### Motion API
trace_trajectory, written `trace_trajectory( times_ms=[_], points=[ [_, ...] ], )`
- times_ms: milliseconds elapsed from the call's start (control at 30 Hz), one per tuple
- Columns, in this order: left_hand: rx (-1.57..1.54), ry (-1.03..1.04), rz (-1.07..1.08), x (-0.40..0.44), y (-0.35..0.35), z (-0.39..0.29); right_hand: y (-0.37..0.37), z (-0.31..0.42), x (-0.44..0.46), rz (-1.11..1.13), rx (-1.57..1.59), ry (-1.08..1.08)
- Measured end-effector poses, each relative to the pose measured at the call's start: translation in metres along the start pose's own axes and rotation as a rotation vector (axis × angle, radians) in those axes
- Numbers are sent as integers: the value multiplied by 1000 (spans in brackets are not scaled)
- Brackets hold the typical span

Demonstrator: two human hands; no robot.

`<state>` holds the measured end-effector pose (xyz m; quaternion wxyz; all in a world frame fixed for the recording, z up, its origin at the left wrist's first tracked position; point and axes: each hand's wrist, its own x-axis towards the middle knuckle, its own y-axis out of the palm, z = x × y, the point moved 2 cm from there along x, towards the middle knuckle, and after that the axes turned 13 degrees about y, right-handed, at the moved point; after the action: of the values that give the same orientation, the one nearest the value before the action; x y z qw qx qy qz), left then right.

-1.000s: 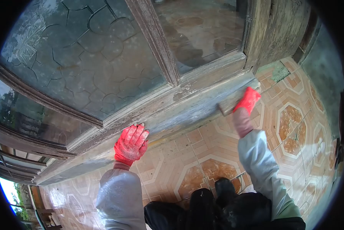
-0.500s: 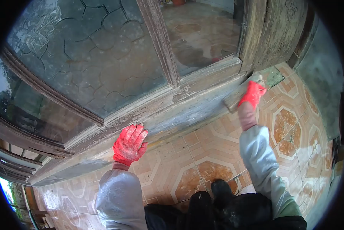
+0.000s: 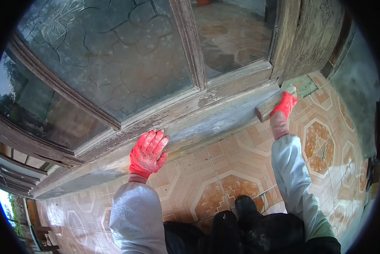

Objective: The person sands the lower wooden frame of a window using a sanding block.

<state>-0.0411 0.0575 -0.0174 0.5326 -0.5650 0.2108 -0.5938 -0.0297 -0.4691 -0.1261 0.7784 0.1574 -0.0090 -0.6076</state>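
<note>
My right hand (image 3: 285,105), in a red glove, is closed on a wooden float (image 3: 265,111), a flat rectangular board pressed along the cement ledge (image 3: 215,122) under the wooden frame. The handle is hidden by my fingers. My left hand (image 3: 148,153), also gloved in red and dusted with pale powder, rests with fingers stretched out against the ledge's upper edge, holding nothing. Wet-looking grey smears mark the ledge between both hands.
Above the ledge stands a weathered wooden frame (image 3: 193,46) with glass panes (image 3: 135,72). Patterned tiles (image 3: 240,188) cover the floor, where my dark boots (image 3: 246,205) show. A greenish-grey patch (image 3: 305,86) meets the door post at right, beside a grey wall (image 3: 357,89).
The view has shifted slightly, so most things appear a little further right. My right hand has tilted with the float along the ledge; my left hand stays against the edge.
</note>
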Motion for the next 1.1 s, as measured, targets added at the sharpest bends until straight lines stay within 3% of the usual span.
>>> trace_trajectory(
  times_ms=[33, 67, 267, 400, 567, 633, 700, 833, 900, 933, 1033, 1100],
  points=[
    [-1, -2, 6, 0, 0, 0, 0, -13, 18, 84, 330, 73],
    [6, -7, 7, 1, 0, 1, 2, -12, 12, 55, 347, 99],
    [28, -18, 26, 1, 1, 0, 26, 9, -215, 141, -249, -384],
    [-7, -11, 55, 2, -8, 0, 21, 38, -218, 276, -290, -612],
    [-21, -21, 14, 2, -3, -1, 7, 30, -58, -25, -263, -155],
    [-19, -38, 15, 3, -3, -5, 6, 15, -41, -135, -137, -131],
    [3, -55, 21, 5, -6, -2, 19, 16, -105, -32, -183, -299],
    [-11, -56, 79, 4, -8, -9, 35, 14, -263, 497, -588, -1172],
    [32, -47, 98, 7, -14, -14, 32, 15, -282, 729, -621, -1410],
    [9, -130, 14, 4, -20, -24, 31, 16, -267, 823, -650, -1374],
    [-5, -263, -171, -29, -28, -60, 9, 31, -199, 1045, -858, -987],
    [76, -461, -408, -53, -27, -89, -11, 49, -137, 939, -962, -1086]
  ],
)
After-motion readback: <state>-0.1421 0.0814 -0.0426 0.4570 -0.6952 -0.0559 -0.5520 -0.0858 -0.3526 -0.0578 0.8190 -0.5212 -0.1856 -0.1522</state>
